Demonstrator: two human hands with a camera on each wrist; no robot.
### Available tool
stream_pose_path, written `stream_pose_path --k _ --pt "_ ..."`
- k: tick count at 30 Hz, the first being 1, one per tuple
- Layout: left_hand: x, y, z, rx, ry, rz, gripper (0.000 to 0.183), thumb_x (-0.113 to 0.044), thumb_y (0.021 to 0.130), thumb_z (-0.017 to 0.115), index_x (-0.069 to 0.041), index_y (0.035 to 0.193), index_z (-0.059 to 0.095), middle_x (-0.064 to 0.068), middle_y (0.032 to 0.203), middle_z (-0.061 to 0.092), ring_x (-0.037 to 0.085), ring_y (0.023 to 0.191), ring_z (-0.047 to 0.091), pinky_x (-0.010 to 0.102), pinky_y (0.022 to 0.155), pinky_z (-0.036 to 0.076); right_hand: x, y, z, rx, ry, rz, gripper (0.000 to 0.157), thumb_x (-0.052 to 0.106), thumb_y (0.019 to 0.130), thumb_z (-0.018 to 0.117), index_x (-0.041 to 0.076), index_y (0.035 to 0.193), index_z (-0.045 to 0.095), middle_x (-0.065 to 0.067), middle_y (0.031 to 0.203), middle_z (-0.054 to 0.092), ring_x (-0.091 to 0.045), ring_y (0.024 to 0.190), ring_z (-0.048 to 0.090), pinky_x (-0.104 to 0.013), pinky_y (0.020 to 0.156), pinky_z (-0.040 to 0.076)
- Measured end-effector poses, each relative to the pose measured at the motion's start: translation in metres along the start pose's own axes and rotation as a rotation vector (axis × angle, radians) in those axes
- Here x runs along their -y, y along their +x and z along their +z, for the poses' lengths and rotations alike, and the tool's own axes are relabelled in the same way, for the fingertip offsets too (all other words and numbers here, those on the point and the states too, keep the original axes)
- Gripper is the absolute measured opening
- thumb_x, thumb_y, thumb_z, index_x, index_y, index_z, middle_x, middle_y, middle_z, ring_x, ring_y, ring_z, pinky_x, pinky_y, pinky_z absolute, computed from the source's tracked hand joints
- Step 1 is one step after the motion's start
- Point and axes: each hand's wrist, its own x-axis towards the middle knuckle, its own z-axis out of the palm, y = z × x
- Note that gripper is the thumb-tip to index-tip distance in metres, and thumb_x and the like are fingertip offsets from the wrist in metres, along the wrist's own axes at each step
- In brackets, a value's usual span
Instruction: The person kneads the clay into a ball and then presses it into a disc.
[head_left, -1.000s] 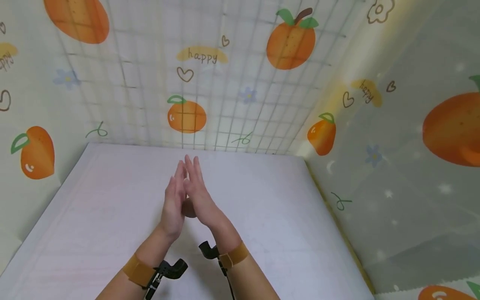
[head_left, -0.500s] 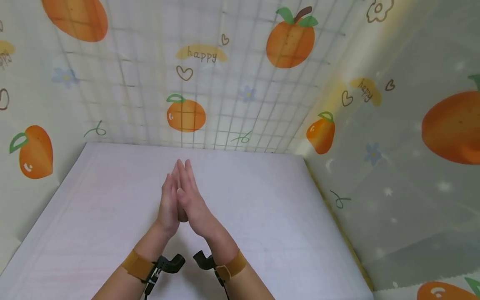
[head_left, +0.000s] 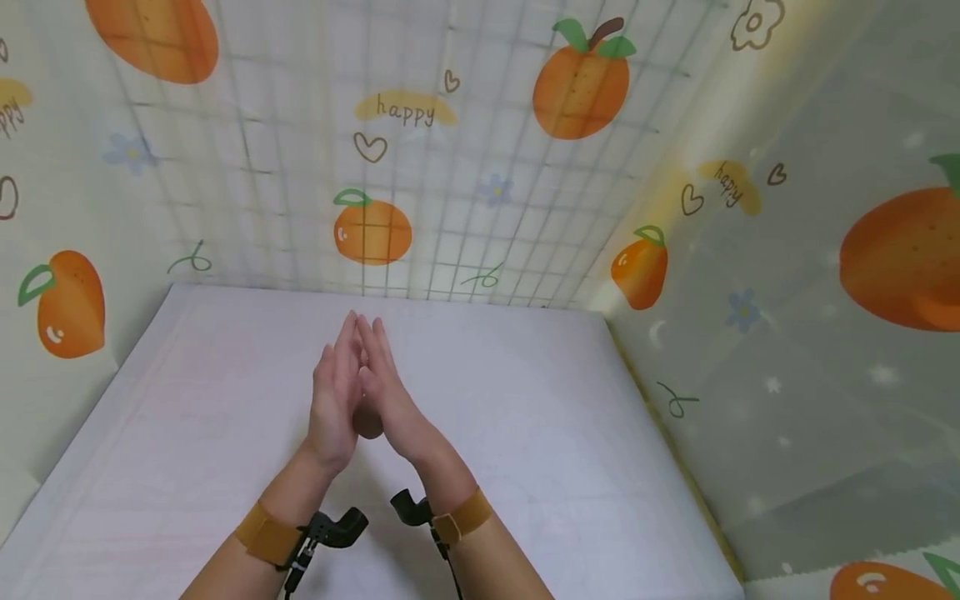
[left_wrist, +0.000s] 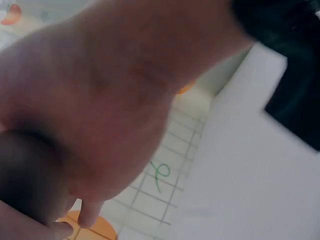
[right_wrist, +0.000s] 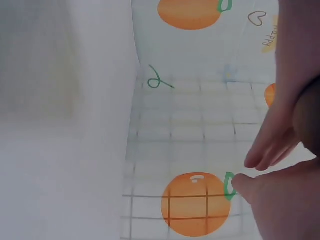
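Observation:
A dark brown rounded lump [head_left: 368,421] sits between the palms, near their heels; its material cannot be told. My left hand [head_left: 332,412] presses it from the left with fingers straight and pointing away from me. From the other side my right hand [head_left: 393,408] presses it, its fingers also straight, and the fingertips of both hands come close together. In the left wrist view the lump [left_wrist: 27,175] is blurred and partly cut off by the frame. Only an edge of the lump [right_wrist: 308,117] appears in the right wrist view. The palms hide its sides.
Both hands are held above a white tabletop [head_left: 510,433]. A fruit-printed sheet [head_left: 465,158] hangs behind it, with a wire grid showing through, and similar sheets stand at left and right. Each wrist wears a tan strap [head_left: 267,533] with a black camera [head_left: 341,527].
Both hands have shifted slightly left with the lump. The right hand drew back towards me, then slid forward again; the lump, mostly covered half a second ago, shows more now.

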Motion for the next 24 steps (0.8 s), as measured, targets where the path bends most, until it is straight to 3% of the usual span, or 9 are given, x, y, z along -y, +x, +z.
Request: stream_pose_path --k 5,6,8,11,12,13,16,20,24 --pt "0.004 0.004 -0.006 -0.031 0.003 -0.036 0.078 -0.075 0.105 0.015 -0.039 0.173 0.004 -0.024 0.179 0.004 0.009 0.167 0.000 0.062 0.131 -0.010 0.004 -0.008 0.007 0.020 0.021 -0.067 0.082 0.084 0.100 0.023 0.049 0.171 0.001 0.026 0.177 -0.014 -0.011 0.167 -0.014 -0.079 0.124 -0.002" --pt "0.006 0.005 -0.007 -0.030 0.005 -0.055 0.079 -0.076 0.104 0.014 -0.039 0.173 0.003 -0.021 0.174 0.026 0.011 0.162 0.023 0.058 0.132 0.009 0.007 -0.010 0.009 0.022 0.007 -0.081 0.083 0.085 0.100 0.022 0.047 0.171 0.000 0.025 0.177 -0.015 -0.011 0.167 -0.014 -0.079 0.124 -0.001" --pt "0.011 0.003 -0.007 -0.018 0.002 -0.094 0.078 -0.077 0.104 0.013 -0.042 0.173 0.002 -0.030 0.167 0.029 0.005 0.155 0.028 0.056 0.130 0.014 0.014 -0.013 0.009 0.019 -0.041 -0.100 0.088 0.089 0.097 0.020 0.047 0.171 -0.001 0.025 0.177 -0.016 -0.011 0.167 -0.012 -0.078 0.125 0.002" --pt "0.016 0.000 -0.004 0.020 0.020 -0.120 0.078 -0.078 0.104 0.011 -0.041 0.172 0.010 -0.021 0.137 0.055 0.005 0.127 0.047 0.047 0.108 0.038 0.024 -0.015 0.007 -0.016 -0.110 -0.107 0.089 0.093 0.094 0.020 0.051 0.170 0.001 0.027 0.177 -0.016 -0.015 0.168 -0.005 -0.079 0.124 0.010" --pt "0.018 -0.002 -0.002 0.037 0.026 -0.119 0.078 -0.077 0.104 0.009 -0.039 0.172 0.013 -0.020 0.129 0.057 0.004 0.121 0.048 0.043 0.102 0.039 0.026 -0.014 0.005 -0.034 -0.135 -0.106 0.088 0.094 0.094 0.020 0.052 0.170 0.002 0.027 0.177 -0.016 -0.017 0.168 -0.003 -0.079 0.123 0.012" --pt "0.018 -0.004 0.000 0.045 0.026 -0.120 0.078 -0.077 0.104 0.009 -0.038 0.172 0.017 -0.023 0.141 0.052 0.002 0.134 0.041 0.043 0.112 0.033 0.027 -0.013 0.003 -0.053 -0.158 -0.108 0.088 0.093 0.094 0.020 0.051 0.170 0.003 0.025 0.177 -0.016 -0.019 0.169 -0.001 -0.079 0.123 0.014" --pt "0.019 -0.009 0.007 0.062 0.045 -0.112 0.084 -0.076 0.104 0.005 -0.029 0.169 0.027 -0.009 0.110 0.060 0.012 0.111 0.053 0.039 0.097 0.043 0.026 -0.006 -0.004 -0.116 -0.179 -0.082 0.079 0.086 0.100 0.023 0.053 0.169 0.008 0.025 0.177 -0.016 -0.021 0.169 0.003 -0.077 0.125 0.016" --pt "0.014 -0.011 0.013 0.092 0.010 -0.083 0.081 -0.073 0.105 0.003 -0.031 0.172 0.020 -0.011 0.155 0.051 0.017 0.141 0.042 0.053 0.118 0.031 0.016 0.000 -0.011 -0.157 -0.157 -0.019 0.067 0.075 0.105 0.028 0.057 0.167 0.009 0.029 0.175 -0.017 -0.019 0.169 0.004 -0.075 0.127 0.014" --pt "0.005 -0.008 0.012 0.096 -0.036 -0.032 0.076 -0.071 0.106 0.005 -0.037 0.173 0.012 -0.012 0.179 0.016 0.024 0.163 0.016 0.064 0.125 0.012 0.007 0.000 -0.012 -0.110 -0.082 0.004 0.072 0.080 0.102 0.033 0.061 0.165 0.005 0.032 0.174 -0.018 -0.018 0.168 -0.004 -0.079 0.125 0.008"
